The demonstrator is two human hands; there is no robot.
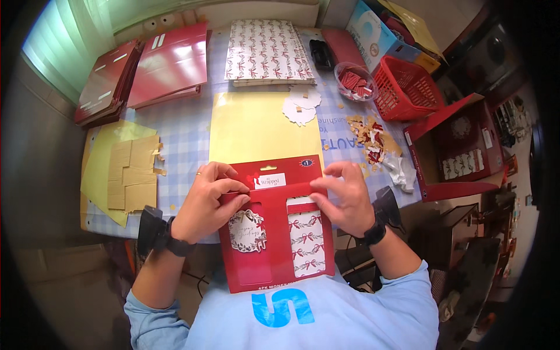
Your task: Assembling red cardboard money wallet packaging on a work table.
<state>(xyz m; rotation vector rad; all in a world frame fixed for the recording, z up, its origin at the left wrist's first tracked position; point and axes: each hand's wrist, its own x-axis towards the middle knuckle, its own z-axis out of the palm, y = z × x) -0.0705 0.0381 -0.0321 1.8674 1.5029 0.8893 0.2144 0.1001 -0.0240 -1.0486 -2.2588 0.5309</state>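
Blue-and-white checked cloth [189, 143] covers the table, the broadest thing in view. At its right side stands an open red box [434, 157], its panels spread. On the far left sit two stacks of glossy red card, the left stack [108, 87] just beside the right stack [169, 67]; at the far middle lies a pile of patterned sheets [268, 52] with rows of greenery and red bows. Nearer than that pile, a yellow sheet [256, 131] lies flat. Over the near edge of the table is the red card package [276, 245], tilted slightly, with a wreath design in its left half and a bow-patterned panel in its right. Beyond the open box, to the far right, a red plastic basket [402, 87] stands near a clear bowl [374, 90] of red pieces. Brown cardboard [134, 175] rests on the left. The left hand [210, 201] pinches the left end of the package's upper fold between thumb and fingers; the right hand [350, 195] has thumb and forefinger on the right end. Smallest, torn scraps [373, 140] litter the right.
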